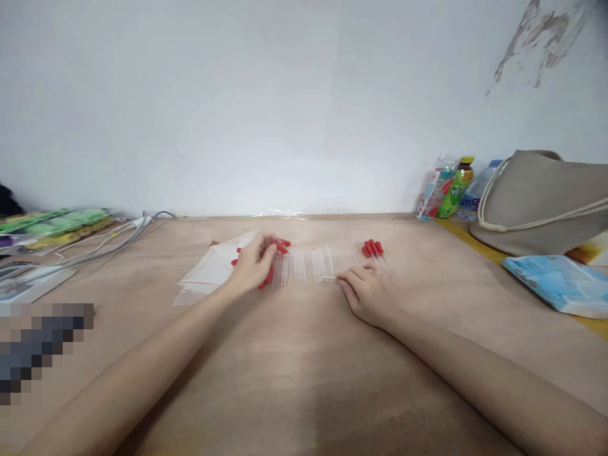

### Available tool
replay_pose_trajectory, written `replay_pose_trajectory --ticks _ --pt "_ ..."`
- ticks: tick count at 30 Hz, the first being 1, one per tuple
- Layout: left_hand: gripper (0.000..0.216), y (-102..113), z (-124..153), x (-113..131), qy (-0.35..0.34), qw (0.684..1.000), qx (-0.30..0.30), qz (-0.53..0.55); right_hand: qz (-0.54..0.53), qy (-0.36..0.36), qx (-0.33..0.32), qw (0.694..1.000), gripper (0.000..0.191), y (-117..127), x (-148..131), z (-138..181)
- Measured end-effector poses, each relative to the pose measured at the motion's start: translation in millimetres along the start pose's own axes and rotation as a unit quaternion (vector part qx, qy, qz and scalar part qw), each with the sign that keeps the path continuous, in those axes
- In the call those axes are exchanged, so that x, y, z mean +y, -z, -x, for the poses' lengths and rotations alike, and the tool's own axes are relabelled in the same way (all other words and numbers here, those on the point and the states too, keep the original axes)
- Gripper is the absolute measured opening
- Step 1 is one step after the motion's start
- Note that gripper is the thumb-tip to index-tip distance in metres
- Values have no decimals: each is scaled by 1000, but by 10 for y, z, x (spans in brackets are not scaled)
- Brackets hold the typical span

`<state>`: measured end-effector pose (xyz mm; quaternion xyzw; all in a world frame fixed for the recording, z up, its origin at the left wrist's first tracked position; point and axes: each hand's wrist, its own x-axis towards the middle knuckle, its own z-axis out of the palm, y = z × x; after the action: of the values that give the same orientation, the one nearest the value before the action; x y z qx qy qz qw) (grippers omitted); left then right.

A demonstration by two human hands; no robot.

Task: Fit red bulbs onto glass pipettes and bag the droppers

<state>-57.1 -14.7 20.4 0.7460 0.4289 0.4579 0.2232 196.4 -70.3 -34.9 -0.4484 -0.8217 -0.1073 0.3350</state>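
My left hand [255, 261] is closed, thumb and fingers together at a small red cap [281, 247]. More red caps [268, 277] lie beneath and beside this hand, partly hidden by it. To its right, a row of thin clear tubes [311, 265] lies side by side on the table. My right hand [365, 292] rests low at the right end of that row, its fingertips closed on one thin clear tube [329, 278] pointing left. Just beyond the right hand lie several red-capped tubes [373, 248] in a small group.
A clear plastic bag [204, 269] lies flat left of the row. Cables [128, 234] and green packs [61, 225] are at far left. Bottles [456, 190], a grey bag [541, 202] and a blue tissue pack [555, 282] stand or lie at right. A wall [304, 114] rises behind.
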Motion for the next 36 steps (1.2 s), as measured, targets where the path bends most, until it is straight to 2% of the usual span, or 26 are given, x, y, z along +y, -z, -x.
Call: replay_pose_trajectory --ticks 3,6,9,14,24,36 --pt "18 -227 288 80 40 996 -59 52 -22 4 0 1000 19 -2 -6 5" --pt "14 -413 463 65 41 997 -47 39 -43 14 0 999 17 2 -24 12" --pt "17 -490 517 18 28 997 -61 28 -67 26 0 997 14 3 -47 14" --pt "18 -469 521 5 -7 998 -57 28 -85 36 0 996 16 2 -87 4" --pt "19 -479 533 -15 -28 997 -67 39 -89 40 8 995 18 40 -154 -11" --pt "14 -450 550 89 -100 990 -87 -53 -114 75 -6 991 15 14 -115 1"
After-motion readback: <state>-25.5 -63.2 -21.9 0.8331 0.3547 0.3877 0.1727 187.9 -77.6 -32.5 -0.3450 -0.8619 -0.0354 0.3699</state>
